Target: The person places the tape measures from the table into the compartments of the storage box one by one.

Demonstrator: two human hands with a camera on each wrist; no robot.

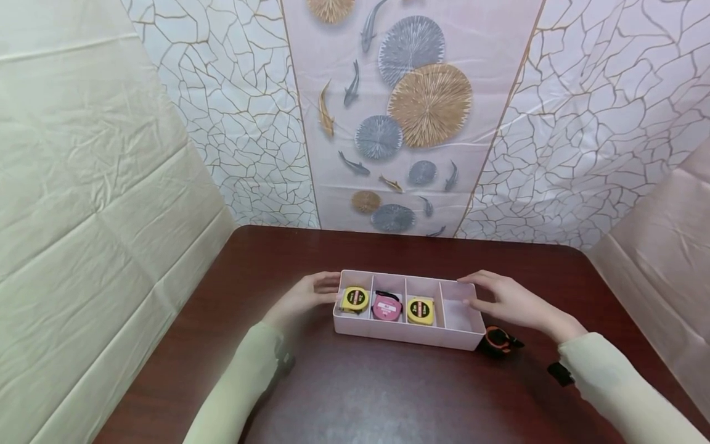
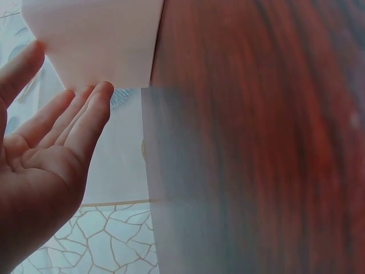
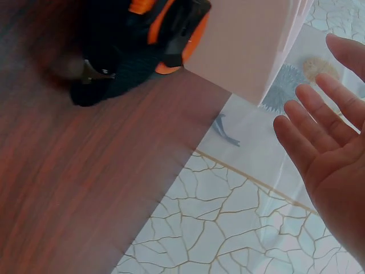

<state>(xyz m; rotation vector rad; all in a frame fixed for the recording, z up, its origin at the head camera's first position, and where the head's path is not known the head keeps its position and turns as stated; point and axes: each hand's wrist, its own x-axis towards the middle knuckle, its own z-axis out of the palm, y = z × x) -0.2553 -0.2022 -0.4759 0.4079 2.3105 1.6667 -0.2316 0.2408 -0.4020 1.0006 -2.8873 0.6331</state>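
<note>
A pale pink box (image 1: 407, 333) with dividers sits on the table. Its left compartment holds a yellow tape measure (image 1: 355, 300), the one beside it a pink tape measure (image 1: 386, 307), and the third another yellow tape measure (image 1: 420, 311). Bare floor shows in the rightmost compartment. My left hand (image 1: 304, 298) is at the box's left end, its loosely extended fingertips right at the wall in the left wrist view. At the other end, my right hand (image 1: 513, 302) hovers by the rim with fingers spread. A black and orange tape measure (image 1: 499, 341) lies beside the box's right front corner.
The dark reddish wood table (image 1: 277, 265) stretches around the box. Behind it hangs a patterned cloth (image 1: 383, 185) with fish and round motifs. Pale cloth walls (image 1: 111, 185) stand along the left and right sides.
</note>
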